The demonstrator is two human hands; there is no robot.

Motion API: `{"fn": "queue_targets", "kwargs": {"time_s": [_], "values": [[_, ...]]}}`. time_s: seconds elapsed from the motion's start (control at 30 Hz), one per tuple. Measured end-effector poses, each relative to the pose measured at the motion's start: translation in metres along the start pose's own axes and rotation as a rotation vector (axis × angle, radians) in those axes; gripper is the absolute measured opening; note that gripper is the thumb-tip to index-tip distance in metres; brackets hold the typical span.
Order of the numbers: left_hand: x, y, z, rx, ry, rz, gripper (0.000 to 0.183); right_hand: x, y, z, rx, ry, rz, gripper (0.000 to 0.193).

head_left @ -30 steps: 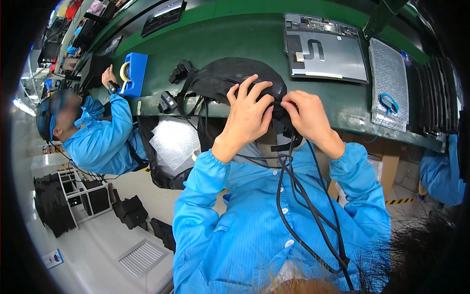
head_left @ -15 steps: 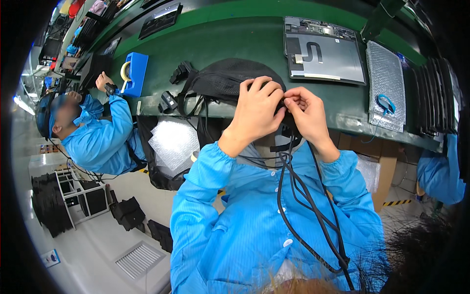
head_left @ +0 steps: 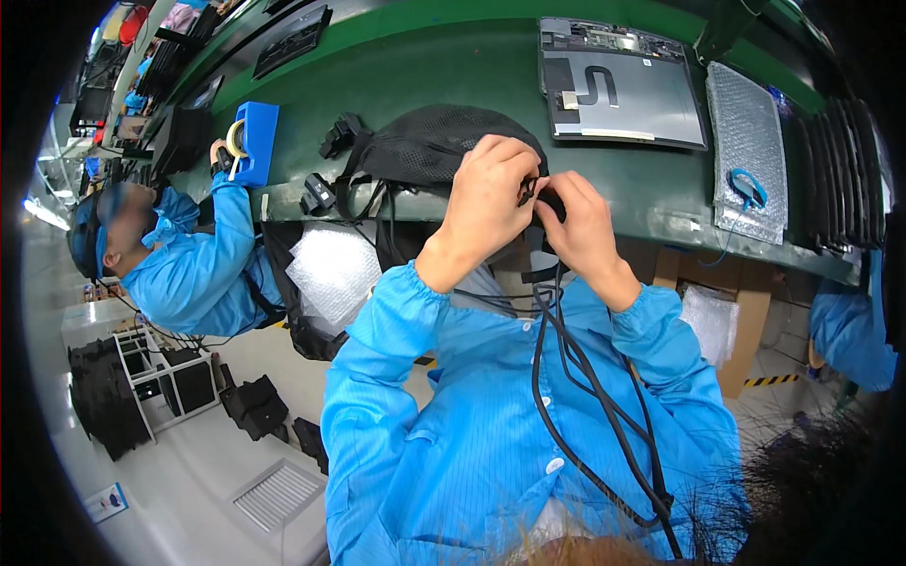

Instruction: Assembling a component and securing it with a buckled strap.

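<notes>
A black mesh bag-like item [head_left: 429, 141] lies at the near edge of the green workbench [head_left: 444, 71], with black straps hanging from its left end. My left hand [head_left: 486, 203] is closed in a pinch at its right end, on a small black piece [head_left: 528, 191] that I cannot make out well. Against it, fingertips meeting the left ones, my right hand [head_left: 585, 231] pinches the same piece. Black cables [head_left: 590, 377] hang below my hands, across the front of my blue smock. The palms hide most of what the fingers grip.
Beyond my right hand lies an opened flat device panel [head_left: 623, 90], then bubble wrap [head_left: 750, 160] with a blue strap [head_left: 746, 189] and a row of black panels [head_left: 840, 179]. Leftward are small black devices [head_left: 319, 193], a blue tape dispenser [head_left: 257, 141] and a co-worker [head_left: 193, 264].
Both hands stay at the bag's right end; my fingers have shifted, and a black piece now shows between them. The co-worker's hand has lowered to the tape dispenser.
</notes>
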State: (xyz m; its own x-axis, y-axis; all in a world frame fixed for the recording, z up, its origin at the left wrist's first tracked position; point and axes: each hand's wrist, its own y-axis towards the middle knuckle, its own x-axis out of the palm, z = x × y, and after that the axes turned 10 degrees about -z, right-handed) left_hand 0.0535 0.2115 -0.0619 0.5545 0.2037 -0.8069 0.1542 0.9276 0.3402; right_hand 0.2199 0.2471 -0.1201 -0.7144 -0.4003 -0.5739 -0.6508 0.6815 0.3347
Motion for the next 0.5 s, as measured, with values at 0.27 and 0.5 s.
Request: {"fn": "queue_targets", "kwargs": {"time_s": [0.27,0.5], "values": [[-0.066,-0.003,-0.057,-0.313,0.048,0.245,0.013,-0.008,-0.006,0.001,0.012,-0.093,-0.024,0.022],[-0.110,-0.037,-0.118,-0.607,-0.464,0.249,0.012,-0.014,-0.003,-0.006,0.059,-0.175,-0.154,0.025]]}}
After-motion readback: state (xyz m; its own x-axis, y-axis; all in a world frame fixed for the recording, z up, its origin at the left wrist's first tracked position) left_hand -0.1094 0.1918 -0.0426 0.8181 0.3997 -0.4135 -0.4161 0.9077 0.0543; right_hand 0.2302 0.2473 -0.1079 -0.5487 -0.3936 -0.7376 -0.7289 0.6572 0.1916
